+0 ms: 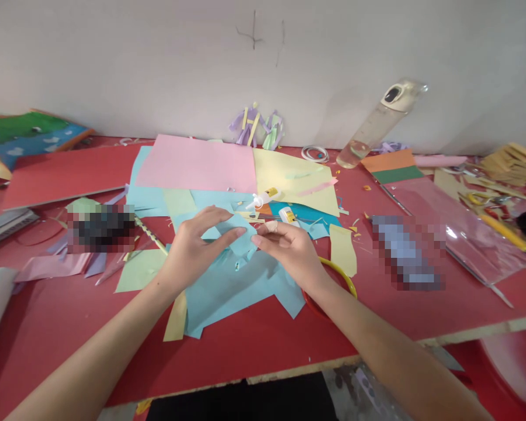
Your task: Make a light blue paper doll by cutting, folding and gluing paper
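Note:
Between my two hands is a small piece of light blue paper (pixel 240 238), held above the table. My left hand (pixel 198 241) pinches it between thumb and fingers from the left. At its right edge, my right hand (pixel 289 242) grips it with thumb and fingertips. Beneath lies a larger cut sheet of blue paper (pixel 232 295), with small blue scraps on it. Just beyond my fingers rest a white glue bottle (pixel 265 197) with a yellow label, lying on its side, and a second small white bottle (pixel 288 216).
Pink paper (pixel 197 162) and pale yellow paper (pixel 289 175) lie toward the wall. A clear water bottle (pixel 372 128) leans there at the right. Two paper figures (pixel 248 126) stand against the wall. A yellow-and-red ring (pixel 348 275) sits by my right forearm. Red table (pixel 245 356) edge is nearest me.

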A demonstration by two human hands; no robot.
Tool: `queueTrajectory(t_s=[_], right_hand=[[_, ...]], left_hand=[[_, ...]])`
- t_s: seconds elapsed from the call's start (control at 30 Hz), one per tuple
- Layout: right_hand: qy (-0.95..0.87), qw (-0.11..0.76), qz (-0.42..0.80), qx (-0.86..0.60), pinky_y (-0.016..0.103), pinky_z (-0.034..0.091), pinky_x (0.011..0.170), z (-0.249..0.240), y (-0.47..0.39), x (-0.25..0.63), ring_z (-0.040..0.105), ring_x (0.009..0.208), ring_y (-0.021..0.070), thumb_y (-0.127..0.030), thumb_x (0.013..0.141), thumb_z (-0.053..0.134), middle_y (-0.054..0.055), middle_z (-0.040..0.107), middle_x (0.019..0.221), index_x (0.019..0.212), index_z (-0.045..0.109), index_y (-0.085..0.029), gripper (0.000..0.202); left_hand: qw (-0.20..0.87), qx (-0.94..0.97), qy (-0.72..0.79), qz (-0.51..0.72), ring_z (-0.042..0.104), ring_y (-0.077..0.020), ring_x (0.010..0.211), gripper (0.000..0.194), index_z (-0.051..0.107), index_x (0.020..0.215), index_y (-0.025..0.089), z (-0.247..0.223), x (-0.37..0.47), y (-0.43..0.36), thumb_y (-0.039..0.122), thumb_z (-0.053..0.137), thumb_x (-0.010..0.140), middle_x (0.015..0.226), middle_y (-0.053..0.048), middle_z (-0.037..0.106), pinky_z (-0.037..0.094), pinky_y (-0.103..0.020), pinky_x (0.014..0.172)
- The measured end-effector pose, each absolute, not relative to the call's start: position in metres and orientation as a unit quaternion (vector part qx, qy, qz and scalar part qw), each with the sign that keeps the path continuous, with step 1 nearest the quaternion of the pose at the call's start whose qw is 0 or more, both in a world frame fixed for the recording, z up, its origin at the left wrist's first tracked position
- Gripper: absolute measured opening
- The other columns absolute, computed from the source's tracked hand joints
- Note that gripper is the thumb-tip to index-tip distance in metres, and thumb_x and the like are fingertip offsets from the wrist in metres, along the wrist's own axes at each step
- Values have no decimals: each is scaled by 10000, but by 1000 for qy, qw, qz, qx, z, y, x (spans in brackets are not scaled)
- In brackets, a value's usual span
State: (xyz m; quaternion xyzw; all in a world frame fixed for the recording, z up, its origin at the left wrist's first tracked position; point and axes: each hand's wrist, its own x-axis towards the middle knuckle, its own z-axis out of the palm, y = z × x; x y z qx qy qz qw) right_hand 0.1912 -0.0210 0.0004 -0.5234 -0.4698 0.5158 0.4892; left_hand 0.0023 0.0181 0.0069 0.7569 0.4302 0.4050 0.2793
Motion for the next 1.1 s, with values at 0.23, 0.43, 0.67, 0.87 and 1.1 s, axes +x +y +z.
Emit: queueTrajectory(t_s=[0.23, 0.43, 0.67, 0.87, 1.1], right_hand=[[-510, 447, 524, -515, 278, 546, 709, -5, -21, 196, 654, 776, 151, -400, 745, 774, 3, 671, 833, 816, 688, -219, 213], [-502, 439, 530, -523, 245, 470, 550, -10, -17, 198, 588, 623, 117, -409, 742, 766, -3, 641, 774, 809, 677, -203, 234], [-497, 386, 580, -518, 274, 510, 646, -11, -17, 196, 639, 594, 126, -413, 726, 779, -29, 624, 698, 802, 609, -192, 289], [-640, 238, 435, -587, 255, 461, 531, 5, -21, 205, 623, 624, 150, -501, 815, 680, 9, 651, 781, 901, 619, -210, 310], [-727, 114, 16, -677, 337, 555, 604, 21, -87, 242, 712, 867, 262, -380, 932, 541, 71, 717, 992, 1073, 612, -210, 232]], left_hand=[[281, 778, 394, 400, 671, -245, 996, 162, 657, 886, 209, 7, 0, 20, 360, 697, 846, 955, -51, 721, 501, -426, 992], [286, 772, 414, 389, 655, -230, 1003, 152, 678, 934, 221, 7, 0, 23, 353, 683, 858, 1002, -49, 713, 540, -362, 882], [286, 766, 445, 365, 654, -219, 981, 121, 679, 932, 218, 0, 2, 24, 311, 680, 855, 999, -40, 711, 520, -362, 885], [307, 790, 395, 354, 649, -212, 1009, 67, 664, 899, 207, -3, 4, 23, 263, 650, 866, 1007, -45, 705, 472, -437, 1019], [344, 766, 404, 364, 696, -170, 899, 122, 638, 919, 202, 5, 0, 26, 315, 629, 873, 953, 1, 725, 218, -480, 1234]])
